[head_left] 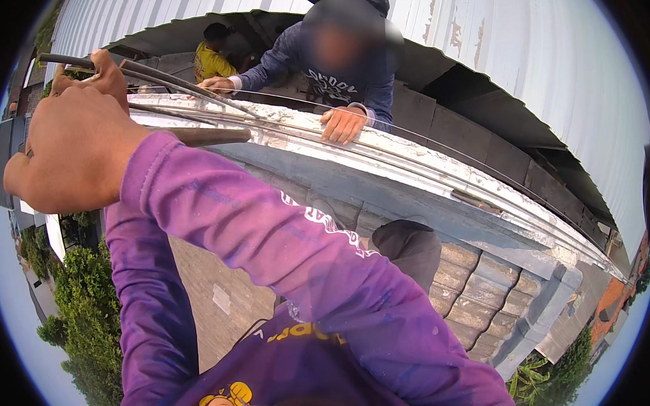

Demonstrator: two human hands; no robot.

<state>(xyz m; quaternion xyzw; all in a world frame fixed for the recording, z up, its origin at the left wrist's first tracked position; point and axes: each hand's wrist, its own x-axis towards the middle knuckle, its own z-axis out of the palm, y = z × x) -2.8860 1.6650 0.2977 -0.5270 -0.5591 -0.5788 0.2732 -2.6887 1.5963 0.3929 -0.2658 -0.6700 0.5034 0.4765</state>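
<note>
My right hand (83, 143) reaches across to the far left, its back toward me. Its fingers are bent around a dark metal rod (159, 75); what lies inside the palm is hidden. Just behind the right wrist a thick brown-grey bar or handle (219, 134) sticks out to the right; I cannot tell whether that hand holds it too. My left sleeve (149, 295) rises behind the right forearm, and my left hand is hidden there. Several thin rods (286, 127) run along the white, rough-topped wall (417, 164), below the dark rod.
Across the wall a person in a dark blue top (334, 66) rests both hands on its top. Farther back is a person in yellow (211, 61). Corrugated metal sheeting (535, 60) overhangs the wall. Roof tiles (478, 291) lie below; trees (85, 304) stand at the left.
</note>
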